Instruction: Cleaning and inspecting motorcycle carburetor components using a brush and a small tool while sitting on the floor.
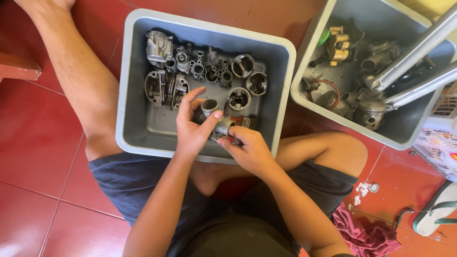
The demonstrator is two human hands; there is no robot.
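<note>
A small grey metal part point(223, 127), seemingly a short cylindrical body, is held over the near right corner of the left tub point(138, 138), above the lap. It is pinched by the left hand point(193, 128), thumb laid across its top and the other fingers partly spread, while the right hand point(250, 150) is closed around its lower end, where something red can just be seen. What exactly is gripped there cannot be told. The hold is a fingertip one, so the part could slip and drop among the castings point(204, 71) lined up along the far side of the tub, or onto the red tile floor point(38, 143). Fingers could be nicked by sharp machined edges. Any small loose piece shaken free would likely be lost beneath the legs or near the rag point(364, 233).
</note>
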